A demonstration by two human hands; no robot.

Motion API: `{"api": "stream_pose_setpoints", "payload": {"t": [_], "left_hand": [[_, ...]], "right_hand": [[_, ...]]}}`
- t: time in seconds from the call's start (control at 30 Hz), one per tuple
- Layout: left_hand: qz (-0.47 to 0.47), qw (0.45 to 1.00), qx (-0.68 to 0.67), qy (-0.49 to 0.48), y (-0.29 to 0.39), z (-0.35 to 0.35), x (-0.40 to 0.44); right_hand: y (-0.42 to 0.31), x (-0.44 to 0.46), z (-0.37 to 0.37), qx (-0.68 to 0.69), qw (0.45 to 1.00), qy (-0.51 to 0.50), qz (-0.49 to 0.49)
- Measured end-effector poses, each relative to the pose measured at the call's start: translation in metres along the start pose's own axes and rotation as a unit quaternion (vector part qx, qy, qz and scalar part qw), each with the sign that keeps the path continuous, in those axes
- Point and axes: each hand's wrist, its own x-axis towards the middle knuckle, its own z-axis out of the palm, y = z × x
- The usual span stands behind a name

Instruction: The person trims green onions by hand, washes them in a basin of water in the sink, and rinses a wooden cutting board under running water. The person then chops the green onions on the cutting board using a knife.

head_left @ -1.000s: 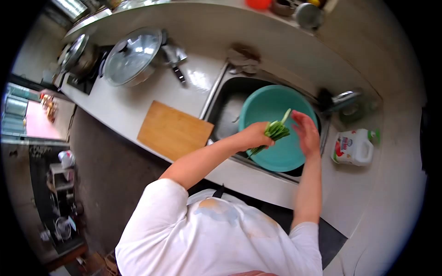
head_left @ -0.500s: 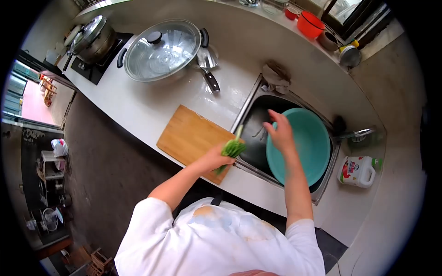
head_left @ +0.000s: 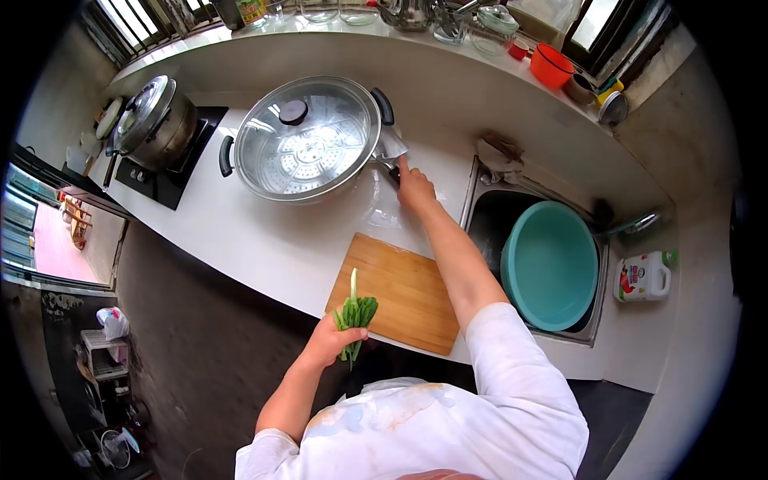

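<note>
My left hand is closed around a bunch of greens, held over the near left edge of a wooden cutting board. One pale stalk sticks up out of the bunch. Beyond the board, my right hand grips the black handle of a kitchen knife. Its broad metal blade lies by the right side of a large lidded steamer pan, partly hidden by the pan.
A teal basin sits tilted in the steel sink on the right. Beside the sink stands a white jug. A pot rests on the stove at left. A red bowl and glassware line the back ledge.
My right hand has left the basin and reached forward and left to the knife handle. My left hand has carried the greens left, and the camera view has shifted.
</note>
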Motion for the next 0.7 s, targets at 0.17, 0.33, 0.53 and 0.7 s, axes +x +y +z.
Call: {"api": "stream_pose_setpoints", "payload": {"t": [0.17,0.33,0.53,0.7], "left_hand": [[-0.004,0.999,0.053,-0.01,0.002,-0.013,0.001],[0.074,0.922,0.381,0.013,-0.005,-0.003,0.022],[0.081,0.868,0.489,-0.001,-0.024,0.023,0.048],[0.006,0.876,0.481,0.032,-0.031,0.038,0.064]], "right_hand": [[0.021,-0.032,-0.032,0.049,0.997,0.048,-0.033],[0.082,-0.121,-0.071,0.057,0.993,0.09,-0.039],[0.176,-0.243,-0.085,0.315,0.938,0.142,0.035],[0.206,-0.341,-0.121,0.883,0.464,0.029,0.063]]}}
